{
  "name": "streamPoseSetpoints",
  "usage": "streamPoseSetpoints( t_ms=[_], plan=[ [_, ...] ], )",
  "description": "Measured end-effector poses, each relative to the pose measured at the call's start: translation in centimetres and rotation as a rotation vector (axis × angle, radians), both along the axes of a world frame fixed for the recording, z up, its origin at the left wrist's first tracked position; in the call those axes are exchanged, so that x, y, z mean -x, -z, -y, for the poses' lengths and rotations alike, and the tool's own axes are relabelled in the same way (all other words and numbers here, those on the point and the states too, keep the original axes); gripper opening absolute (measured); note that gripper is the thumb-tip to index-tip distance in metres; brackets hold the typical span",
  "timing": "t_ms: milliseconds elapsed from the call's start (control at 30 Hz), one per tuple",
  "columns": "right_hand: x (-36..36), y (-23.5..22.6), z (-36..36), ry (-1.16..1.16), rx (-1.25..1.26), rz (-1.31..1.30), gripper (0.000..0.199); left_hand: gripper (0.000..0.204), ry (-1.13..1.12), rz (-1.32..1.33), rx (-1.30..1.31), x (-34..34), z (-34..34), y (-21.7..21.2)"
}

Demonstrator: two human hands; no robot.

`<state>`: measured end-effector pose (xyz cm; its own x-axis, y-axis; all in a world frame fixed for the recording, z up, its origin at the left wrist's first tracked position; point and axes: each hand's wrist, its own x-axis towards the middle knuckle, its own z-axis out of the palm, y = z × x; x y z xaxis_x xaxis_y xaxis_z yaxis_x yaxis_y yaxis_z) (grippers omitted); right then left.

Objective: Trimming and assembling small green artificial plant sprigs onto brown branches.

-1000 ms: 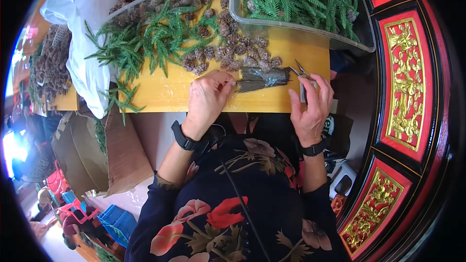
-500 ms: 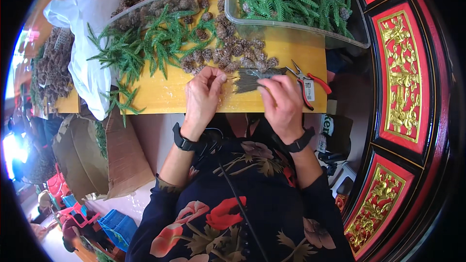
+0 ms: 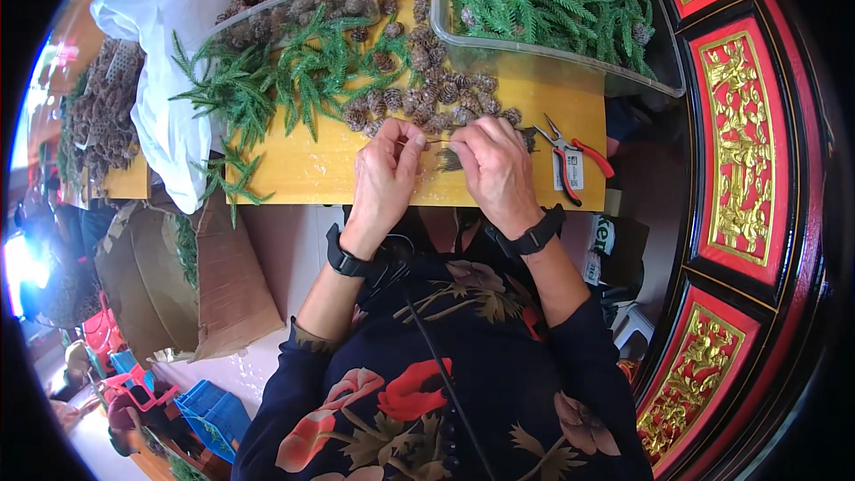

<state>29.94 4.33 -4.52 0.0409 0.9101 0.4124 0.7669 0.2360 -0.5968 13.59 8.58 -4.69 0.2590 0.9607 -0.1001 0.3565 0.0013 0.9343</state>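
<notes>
Pine cones (image 3: 419, 98) behind hands; pliers (image 3: 570, 156) right of right hand (image 3: 494, 169) (on table (image 3: 312, 169)); sprigs (image 3: 267, 89) left.

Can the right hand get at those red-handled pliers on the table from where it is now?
Probably yes: the red-handled pliers lie bare on the yellow table just beside the right hand, with nothing between them.

White tag (image 3: 574, 168) on red-handled pliers (image 3: 570, 153)

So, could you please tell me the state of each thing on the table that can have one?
Left hand: fingers pinched on a thin wire.
Right hand: closed over a dark sprig.
Pliers: lying on the table, unheld, handles slightly apart.
Clear bin: open, full of green sprigs.
Pine cones: loose, heaped.
</notes>
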Motion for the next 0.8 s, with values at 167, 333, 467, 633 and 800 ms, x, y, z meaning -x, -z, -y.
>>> streamPoseSetpoints(
  t_ms=[167, 333, 467, 633, 800],
  plan=[
    [0.0, 0.0, 0.0, 0.001, 0.002, -0.078, 0.006, 0.010, -0.007, 0.224, 0.142, -0.4, 0.2, 0.0],
    [-0.1, -0.4, 0.1, -0.007, -0.014, -0.106, 0.006, 0.012, 0.058, 0.269, 0.209, -0.4, 0.2, 0.3],
    [0.0, -0.9, 0.3, -0.011, -0.030, -0.118, 0.007, 0.013, 0.022, 0.347, 0.204, 0.0, 0.4, -0.3],
    [0.4, -1.4, 0.6, -0.011, -0.058, -0.107, 0.007, 0.013, -0.006, 0.349, 0.158, 0.2, 0.6, -1.3],
    [0.9, -2.2, 1.2, -0.010, -0.001, -0.273, 0.006, 0.012, 0.018, 0.370, 0.211, 1.3, 0.7, -1.4]
  ],
)
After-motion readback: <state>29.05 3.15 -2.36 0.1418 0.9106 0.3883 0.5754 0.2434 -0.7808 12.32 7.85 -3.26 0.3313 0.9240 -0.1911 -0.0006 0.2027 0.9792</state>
